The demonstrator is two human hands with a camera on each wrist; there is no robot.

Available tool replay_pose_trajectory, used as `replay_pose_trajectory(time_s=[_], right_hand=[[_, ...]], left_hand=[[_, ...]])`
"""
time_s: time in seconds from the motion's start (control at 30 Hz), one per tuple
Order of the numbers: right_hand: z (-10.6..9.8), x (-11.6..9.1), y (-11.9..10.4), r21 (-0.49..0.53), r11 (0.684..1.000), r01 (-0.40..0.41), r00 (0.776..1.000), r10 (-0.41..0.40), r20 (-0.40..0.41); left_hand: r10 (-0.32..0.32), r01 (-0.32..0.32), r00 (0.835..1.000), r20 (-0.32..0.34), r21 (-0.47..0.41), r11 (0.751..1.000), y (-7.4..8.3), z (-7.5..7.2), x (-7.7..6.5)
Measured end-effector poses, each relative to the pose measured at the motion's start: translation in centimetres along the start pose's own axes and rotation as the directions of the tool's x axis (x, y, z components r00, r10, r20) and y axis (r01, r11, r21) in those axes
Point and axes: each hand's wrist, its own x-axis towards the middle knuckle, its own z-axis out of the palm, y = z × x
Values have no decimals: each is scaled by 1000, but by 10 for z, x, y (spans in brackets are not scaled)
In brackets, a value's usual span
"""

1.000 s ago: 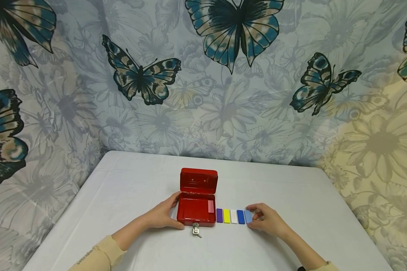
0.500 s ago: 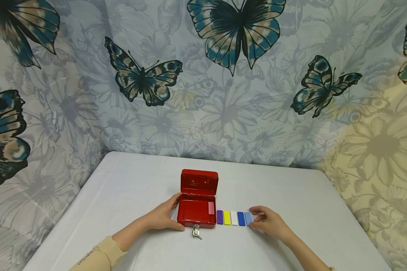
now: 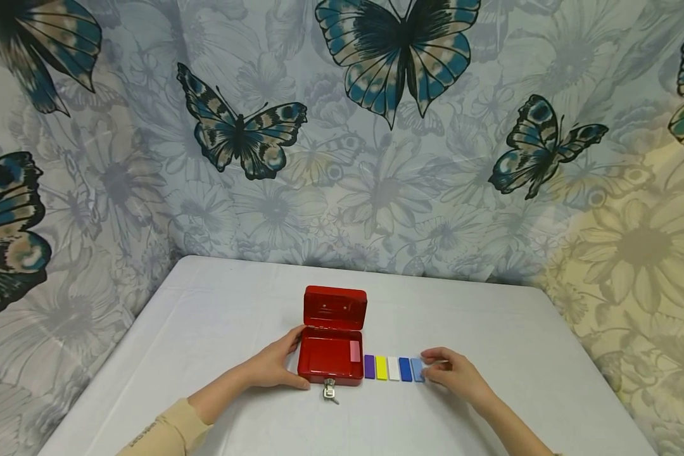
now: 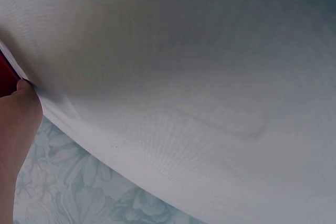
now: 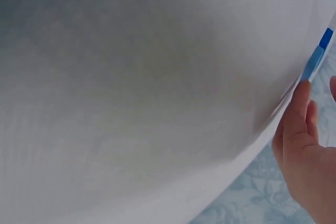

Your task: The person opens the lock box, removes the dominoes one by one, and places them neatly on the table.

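Observation:
A small red metal cash box (image 3: pixel 330 373) stands on the table with its lid (image 3: pixel 335 307) raised and a pink block (image 3: pixel 354 351) inside at the right. My left hand (image 3: pixel 270 364) grips the box's left side, thumb at the front corner and fingers towards the back. A row of flat rectangular blocks runs right from the box: purple (image 3: pixel 369 367), yellow (image 3: pixel 381 367), white (image 3: pixel 393 368), dark blue (image 3: pixel 405 369) and light blue (image 3: pixel 417 370). At the light blue block's right edge is my right hand (image 3: pixel 453 373), fingertips beside it, thumb and fingers apart. Contact is hard to tell.
A small metal lock with a key (image 3: pixel 329 389) hangs at the box's front. White cloth covers the table (image 3: pixel 251 285). Behind it rises a wall covering (image 3: pixel 342 209) with butterflies and flowers.
My right hand has drawn slightly to the right from the light blue block. My left hand stays on the box. The head view has shifted a little.

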Motion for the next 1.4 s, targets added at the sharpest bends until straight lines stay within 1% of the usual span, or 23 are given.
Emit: replay_pose_trajectory(time_s=[0.1, 0.2, 0.27, 0.4, 0.5, 0.63, 0.77, 0.87, 0.97, 1.17, 1.3, 1.4], right_hand=[[0, 0, -1, 41, 999, -17, 1000, 17, 3], [-1, -1, -2, 105, 993, -49, 999, 49, 10], [-1, -1, -3, 149, 986, -68, 998, 66, 18], [0, -1, -6, 226, 969, -103, 995, 99, 29], [2, -1, -10, 264, 956, -131, 991, 126, 37], [4, 0, -17, 299, 944, -139, 990, 128, 54], [6, 3, -24, 341, 931, -129, 991, 111, 72], [8, 5, -28, 341, 932, -119, 992, 98, 80], [12, 6, -31, 332, 937, -110, 993, 87, 85], [18, 7, -38, 332, 940, -76, 993, 43, 106], [24, 10, -44, 325, 942, -83, 993, 52, 104], [27, 12, -48, 327, 942, -74, 993, 39, 111]], left_hand=[[-5, 5, 1000, 3, -2, 1000, -1, 1, 1], [-5, 5, 1000, 4, -4, 1000, -2, 1, 2], [0, 0, 1000, 7, -8, 1000, -2, 1, 2], [-8, 8, 1000, 4, -7, 1000, -1, 1, 1], [-15, 15, 1000, 0, -6, 1000, 0, 0, 1], [-20, 20, 1000, -2, -2, 1000, 1, -1, 1], [-11, 11, 1000, -1, 3, 1000, 1, -1, 0], [-5, 5, 1000, -2, 3, 1000, 0, 0, 0], [-11, 11, 1000, -1, 0, 1000, 0, -1, 0], [-11, 11, 1000, 3, -2, 1000, 0, 0, 1], [-12, 12, 1000, 2, -5, 1000, 0, 0, 1], [-13, 13, 1000, 3, -10, 1000, 0, 1, 0]])
